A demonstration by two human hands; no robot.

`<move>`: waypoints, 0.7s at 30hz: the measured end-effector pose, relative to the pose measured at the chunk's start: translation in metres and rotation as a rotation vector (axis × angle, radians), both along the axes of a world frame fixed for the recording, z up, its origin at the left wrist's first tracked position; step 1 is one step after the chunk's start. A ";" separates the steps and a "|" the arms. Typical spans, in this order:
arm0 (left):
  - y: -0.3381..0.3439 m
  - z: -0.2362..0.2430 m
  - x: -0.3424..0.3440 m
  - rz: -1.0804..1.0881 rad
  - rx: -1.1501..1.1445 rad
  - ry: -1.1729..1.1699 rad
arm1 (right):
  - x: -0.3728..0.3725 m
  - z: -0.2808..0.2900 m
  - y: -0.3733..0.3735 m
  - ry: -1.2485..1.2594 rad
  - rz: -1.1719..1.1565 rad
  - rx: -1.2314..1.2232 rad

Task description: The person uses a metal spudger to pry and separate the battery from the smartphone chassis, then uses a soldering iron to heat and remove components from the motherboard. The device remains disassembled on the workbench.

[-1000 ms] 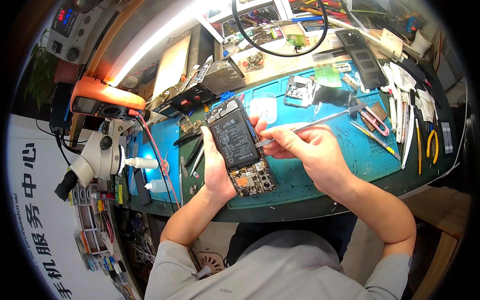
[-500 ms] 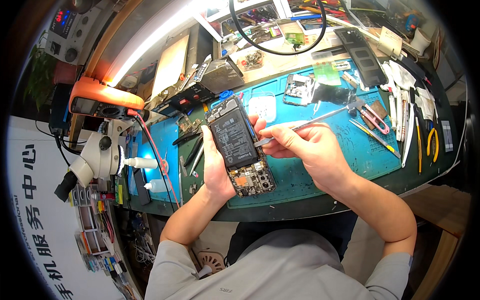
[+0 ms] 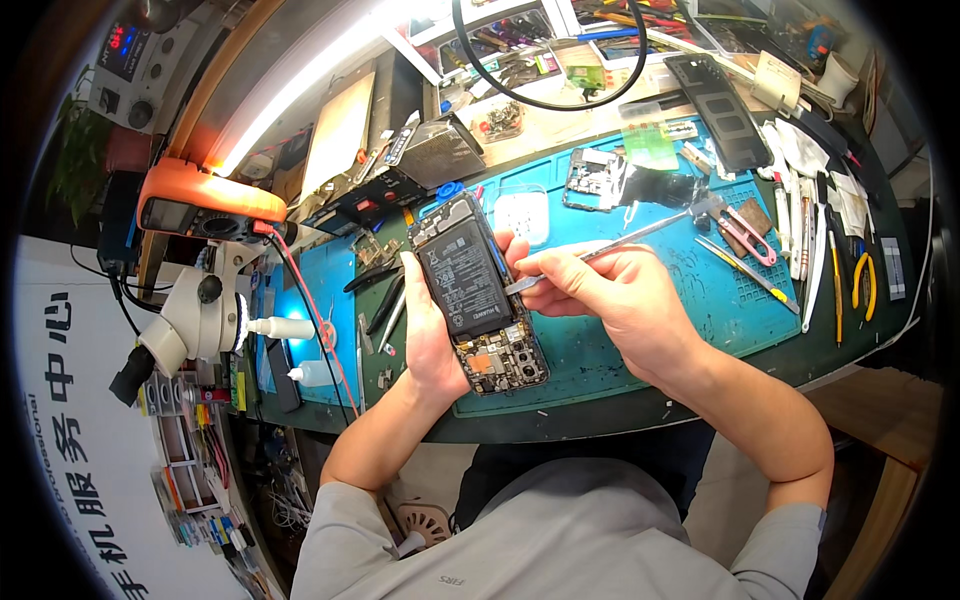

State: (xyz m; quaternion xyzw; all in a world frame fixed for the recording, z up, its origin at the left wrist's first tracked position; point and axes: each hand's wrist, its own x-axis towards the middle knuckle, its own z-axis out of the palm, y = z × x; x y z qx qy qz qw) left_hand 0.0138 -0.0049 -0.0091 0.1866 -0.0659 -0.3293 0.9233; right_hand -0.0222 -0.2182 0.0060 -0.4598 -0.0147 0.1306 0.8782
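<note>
Gripped from below in the left hand (image 3: 432, 335), an opened phone (image 3: 478, 293) sits at the centre of the head view, its back cover off, black battery facing up and circuit board showing at its lower end. That grip is closed around the phone's left edge, with fingertips curling over the right edge. Just right of centre, the right hand (image 3: 625, 310) has its fingers pinched shut on a thin metal pry tool (image 3: 600, 252), whose tip meets the phone's right side beside the battery; its long shaft runs up and to the right over the blue mat (image 3: 640, 345). The mat covers the worktop (image 3: 560, 425) beneath both hands. At the upper right of the mat lie pink-handled scissors (image 3: 745, 225), and further right, yellow-handled pliers (image 3: 862, 280). A white microscope (image 3: 195, 320) stands at the left of the frame, with an orange lamp housing (image 3: 205, 205) above it.
</note>
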 end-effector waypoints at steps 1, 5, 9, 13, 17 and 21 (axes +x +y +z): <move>0.000 0.000 0.000 -0.002 -0.008 0.002 | 0.000 0.000 0.000 0.003 -0.002 0.003; 0.002 -0.002 0.000 0.000 0.029 -0.007 | 0.000 0.000 0.000 0.008 0.006 0.002; 0.001 -0.001 0.000 0.005 0.009 0.006 | 0.001 0.000 0.000 0.016 0.009 0.003; -0.001 0.001 -0.001 0.003 -0.005 0.017 | 0.001 0.000 0.000 0.016 0.015 0.013; 0.000 0.001 -0.001 0.008 0.014 0.016 | 0.001 -0.001 -0.001 0.021 0.023 0.020; 0.000 0.000 -0.001 -0.003 0.006 0.017 | 0.001 -0.002 0.000 0.024 0.025 0.020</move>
